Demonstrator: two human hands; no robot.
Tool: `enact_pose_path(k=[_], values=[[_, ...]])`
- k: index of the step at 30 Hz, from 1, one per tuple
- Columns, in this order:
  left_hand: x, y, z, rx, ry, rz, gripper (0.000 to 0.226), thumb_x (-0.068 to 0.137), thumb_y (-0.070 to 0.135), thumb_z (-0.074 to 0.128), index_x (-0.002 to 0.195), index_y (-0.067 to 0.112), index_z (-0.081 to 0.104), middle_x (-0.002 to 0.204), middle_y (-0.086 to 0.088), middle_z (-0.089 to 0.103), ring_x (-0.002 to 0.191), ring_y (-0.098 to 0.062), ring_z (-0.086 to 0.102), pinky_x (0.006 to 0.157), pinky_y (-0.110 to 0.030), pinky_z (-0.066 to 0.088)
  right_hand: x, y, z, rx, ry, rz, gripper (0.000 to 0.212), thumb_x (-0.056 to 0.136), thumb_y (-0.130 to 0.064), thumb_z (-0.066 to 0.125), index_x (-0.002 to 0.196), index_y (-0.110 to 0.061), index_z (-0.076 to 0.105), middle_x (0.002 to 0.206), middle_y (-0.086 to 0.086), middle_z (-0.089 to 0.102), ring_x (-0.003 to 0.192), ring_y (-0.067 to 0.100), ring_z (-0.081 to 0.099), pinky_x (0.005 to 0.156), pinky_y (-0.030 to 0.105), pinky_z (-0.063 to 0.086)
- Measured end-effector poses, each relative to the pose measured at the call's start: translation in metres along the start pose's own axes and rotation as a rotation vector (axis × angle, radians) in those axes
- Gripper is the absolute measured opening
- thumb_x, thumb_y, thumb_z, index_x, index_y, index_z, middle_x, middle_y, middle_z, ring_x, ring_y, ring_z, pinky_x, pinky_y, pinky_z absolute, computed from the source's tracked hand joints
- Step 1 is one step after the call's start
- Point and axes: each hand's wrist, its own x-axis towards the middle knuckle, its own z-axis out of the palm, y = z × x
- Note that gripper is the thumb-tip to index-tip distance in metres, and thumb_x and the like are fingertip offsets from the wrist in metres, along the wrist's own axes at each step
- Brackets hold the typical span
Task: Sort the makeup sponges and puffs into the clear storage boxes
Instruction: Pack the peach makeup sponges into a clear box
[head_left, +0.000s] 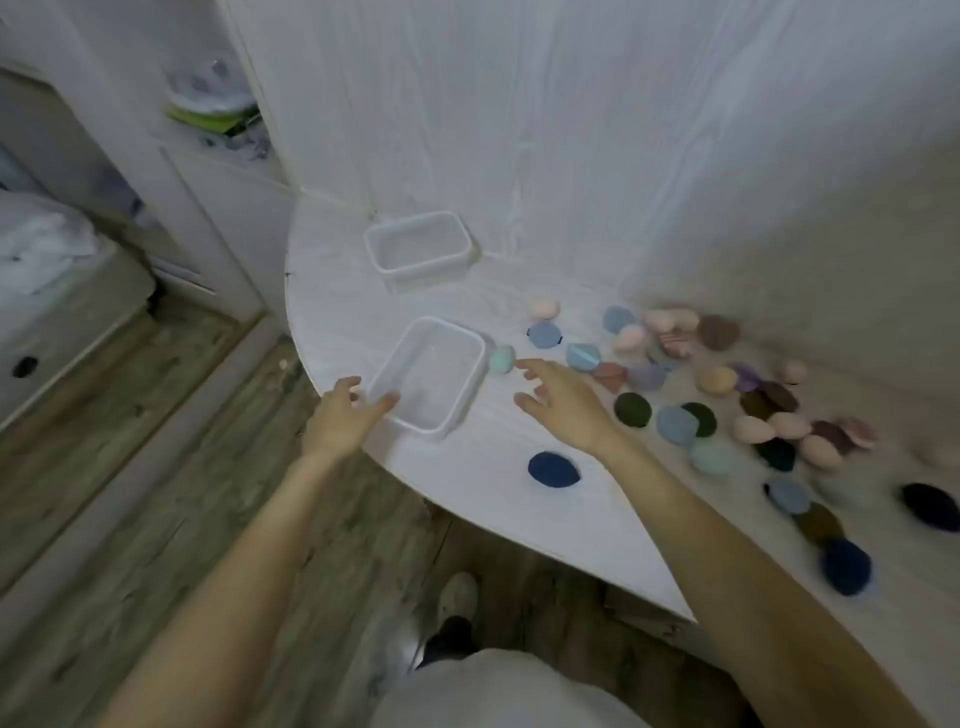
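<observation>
Head view shows you the white tabletop (519, 499) carrying two clear storage boxes, the far box (420, 247) by the wall and the near box (431, 375) at the edge, both holding nothing, with the sponges and puffs (727, 395) scattered to their right. Your left hand (343, 415) rests at the near box's left corner, its fingers (387, 402) loosely spread against the rim, and your right hand (566, 400) hovers with fingers wide beside a mint sponge (502, 359) lying just right of that box.
</observation>
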Motion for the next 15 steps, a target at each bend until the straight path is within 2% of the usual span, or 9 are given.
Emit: enact_pose_path(k=[2,4,6,9,12,15], values=[[0.012,0.000,0.000,-0.019,-0.085,-0.089,0.082,0.068,0.074,0.057,0.124,0.017,0.041,0.105,0.001,0.061,0.093,-0.022,0.064,0.085,-0.040,0.050,0.026,-0.016,0.012,0.117,0.011,0.071,0.050,0.093,-0.031,0.054,0.139,-0.022,0.037,0.134,0.002,0.048,0.111,0.018,0.053,0.097,0.034,0.044],[0.019,-0.004,0.005,-0.059,-0.138,-0.095,0.068,0.070,0.069,0.061,0.109,0.017,0.041,0.090,0.001,0.064,0.078,-0.021,0.067,0.076,-0.042,0.055,0.051,-0.028,0.024,0.175,0.007,0.150,0.052,0.094,-0.029,0.053,0.141,-0.016,0.034,0.138,0.005,0.043,0.119,0.020,0.049,0.101,0.034,0.040],[0.030,-0.010,0.007,-0.113,-0.127,-0.061,0.056,0.071,0.062,0.066,0.099,0.019,0.045,0.090,-0.002,0.065,0.075,-0.022,0.067,0.073,-0.044,0.056,0.074,-0.030,0.037,0.187,-0.013,0.205,0.052,0.093,-0.031,0.053,0.140,-0.013,0.036,0.135,0.005,0.044,0.119,0.020,0.047,0.100,0.035,0.039],[0.048,-0.015,0.001,-0.197,-0.094,0.012,0.043,0.076,0.045,0.071,0.100,0.016,0.050,0.096,-0.004,0.064,0.080,-0.024,0.065,0.075,-0.041,0.055,0.089,-0.029,0.050,0.347,-0.034,0.300,0.056,0.092,-0.023,0.057,0.141,-0.014,0.031,0.135,0.008,0.043,0.110,0.021,0.050,0.094,0.042,0.047],[0.060,-0.015,-0.004,-0.277,-0.033,0.074,0.030,0.083,0.028,0.069,0.107,0.013,0.055,0.099,-0.004,0.063,0.086,-0.023,0.062,0.077,-0.031,0.051,0.091,-0.032,0.060,0.666,0.032,0.413,0.061,0.087,-0.006,0.063,0.138,-0.015,0.031,0.117,0.013,0.045,0.099,0.022,0.051,0.085,0.038,0.053],[0.068,-0.015,-0.008,-0.322,0.012,0.125,0.031,0.087,0.023,0.064,0.116,0.016,0.059,0.108,0.001,0.062,0.090,-0.018,0.059,0.079,-0.027,0.047,0.090,-0.030,0.068,0.664,0.012,0.444,0.064,0.083,-0.009,0.068,0.135,-0.013,0.030,0.086,0.007,0.049,0.080,0.017,0.053,0.087,0.044,0.052]])
